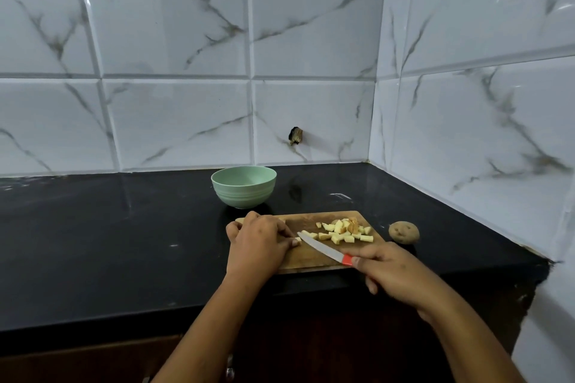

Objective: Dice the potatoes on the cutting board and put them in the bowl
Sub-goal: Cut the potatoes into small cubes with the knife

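A wooden cutting board (314, 260) lies near the front edge of the black counter. A pile of pale diced potato pieces (343, 231) sits on its right half. My left hand (259, 242) rests on the board's left side, fingertips pinching a small potato piece (297, 239). My right hand (392, 270) grips the red handle of a knife (320, 247), whose blade points left with its tip beside that piece. A pale green bowl (243, 186) stands behind the board and looks empty. A whole unpeeled potato (404, 232) lies on the counter right of the board.
The black counter (109, 242) stretches left of the board. White marble-patterned tile walls rise behind and on the right, meeting in a corner. A dark hole (296, 135) shows in the back wall. The counter's front edge runs just below the board.
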Action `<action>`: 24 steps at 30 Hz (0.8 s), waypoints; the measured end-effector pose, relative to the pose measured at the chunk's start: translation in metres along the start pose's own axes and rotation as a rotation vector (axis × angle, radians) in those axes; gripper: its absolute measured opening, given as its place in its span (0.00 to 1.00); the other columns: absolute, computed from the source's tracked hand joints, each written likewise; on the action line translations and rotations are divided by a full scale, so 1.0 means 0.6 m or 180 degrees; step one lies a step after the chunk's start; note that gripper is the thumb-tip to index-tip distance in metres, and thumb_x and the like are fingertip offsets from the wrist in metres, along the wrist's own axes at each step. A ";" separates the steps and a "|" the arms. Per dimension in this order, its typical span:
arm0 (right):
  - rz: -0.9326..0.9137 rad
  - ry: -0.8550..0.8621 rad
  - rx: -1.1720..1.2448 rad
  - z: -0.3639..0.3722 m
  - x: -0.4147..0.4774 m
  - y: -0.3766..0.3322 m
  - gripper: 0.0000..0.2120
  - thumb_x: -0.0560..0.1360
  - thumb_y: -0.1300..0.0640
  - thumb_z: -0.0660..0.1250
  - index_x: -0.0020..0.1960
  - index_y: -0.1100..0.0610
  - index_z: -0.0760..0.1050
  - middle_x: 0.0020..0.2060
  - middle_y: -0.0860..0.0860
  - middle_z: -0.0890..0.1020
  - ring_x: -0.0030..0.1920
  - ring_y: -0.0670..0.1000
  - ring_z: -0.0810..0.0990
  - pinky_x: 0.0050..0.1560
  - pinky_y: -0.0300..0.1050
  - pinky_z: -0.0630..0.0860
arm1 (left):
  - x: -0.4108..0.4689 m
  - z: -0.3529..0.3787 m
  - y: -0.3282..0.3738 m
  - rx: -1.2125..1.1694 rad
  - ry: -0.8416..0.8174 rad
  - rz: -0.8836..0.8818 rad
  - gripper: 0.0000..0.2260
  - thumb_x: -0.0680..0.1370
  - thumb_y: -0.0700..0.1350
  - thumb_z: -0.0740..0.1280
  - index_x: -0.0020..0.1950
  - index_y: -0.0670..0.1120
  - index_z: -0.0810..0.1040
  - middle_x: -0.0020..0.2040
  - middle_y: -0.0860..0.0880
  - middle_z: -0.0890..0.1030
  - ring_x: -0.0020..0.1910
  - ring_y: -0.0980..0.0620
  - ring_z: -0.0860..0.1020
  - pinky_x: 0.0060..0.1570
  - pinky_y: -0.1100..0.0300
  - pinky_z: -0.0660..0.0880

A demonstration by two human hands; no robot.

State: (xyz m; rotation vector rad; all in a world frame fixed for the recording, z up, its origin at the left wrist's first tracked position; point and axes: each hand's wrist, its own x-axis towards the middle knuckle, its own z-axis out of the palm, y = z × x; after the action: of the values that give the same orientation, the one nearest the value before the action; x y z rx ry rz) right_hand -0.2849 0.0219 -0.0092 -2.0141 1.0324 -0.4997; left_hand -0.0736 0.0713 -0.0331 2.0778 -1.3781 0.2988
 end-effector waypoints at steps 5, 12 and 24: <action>0.0261 0.0145 0.0295 -0.042 -0.008 0.011 0.11 0.81 0.54 0.60 0.59 0.45 0.77 0.25 0.48 0.74 0.22 0.39 0.69 0.34 0.37 0.62 | 0.023 0.007 0.022 0.0324 -0.0147 0.0233 0.08 0.76 0.55 0.66 0.51 0.56 0.82 0.52 0.59 0.79 0.57 0.56 0.67 0.52 0.56 0.55; 0.0047 0.0405 0.0207 -0.039 -0.014 0.009 0.12 0.80 0.52 0.60 0.60 0.42 0.77 0.24 0.46 0.75 0.31 0.44 0.72 0.37 0.39 0.67 | 0.056 0.014 0.043 0.0542 -0.0091 0.0299 0.06 0.76 0.54 0.66 0.48 0.55 0.80 0.54 0.56 0.78 0.57 0.54 0.68 0.50 0.55 0.56; -0.0304 0.0991 -0.1285 0.017 0.010 -0.010 0.17 0.81 0.48 0.56 0.68 0.40 0.69 0.40 0.42 0.77 0.31 0.42 0.72 0.29 0.36 0.65 | 0.038 -0.010 -0.016 -0.0009 -0.0787 -0.0316 0.15 0.80 0.58 0.56 0.66 0.64 0.70 0.62 0.60 0.75 0.66 0.55 0.67 0.62 0.50 0.57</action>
State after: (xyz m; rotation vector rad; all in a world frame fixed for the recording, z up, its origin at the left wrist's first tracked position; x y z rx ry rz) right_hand -0.2720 0.0240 -0.0108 -2.4010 1.3113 -0.7184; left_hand -0.0546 0.0605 -0.0205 2.2303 -1.4065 -0.0026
